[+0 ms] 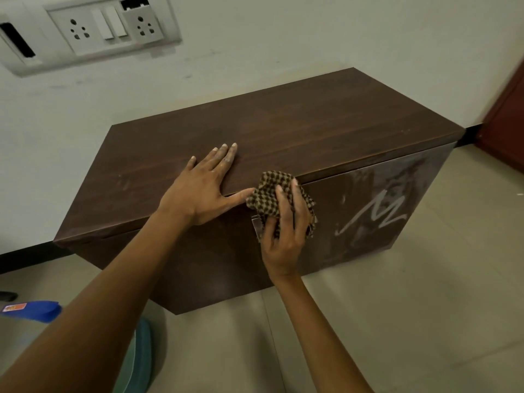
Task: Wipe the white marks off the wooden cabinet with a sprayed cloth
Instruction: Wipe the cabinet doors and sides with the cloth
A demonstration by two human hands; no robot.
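Observation:
A low dark wooden cabinet [283, 123] stands against the wall. Its front right door carries a white zigzag mark [377, 212] amid pale smears. My left hand [204, 185] lies flat and spread on the cabinet top, near the front edge. My right hand [286, 228] presses a bunched brown-and-cream checked cloth [272, 194] against the front face just below the top edge, left of the zigzag. A small metal handle [256, 225] shows beside the cloth, partly covered by my fingers.
A switch and socket plate [113, 26] sits on the wall above left. A blue object with an orange label [34, 310] and teal fabric [141, 355] lie on the tiled floor at lower left. A reddish-brown door [507, 117] is at the right.

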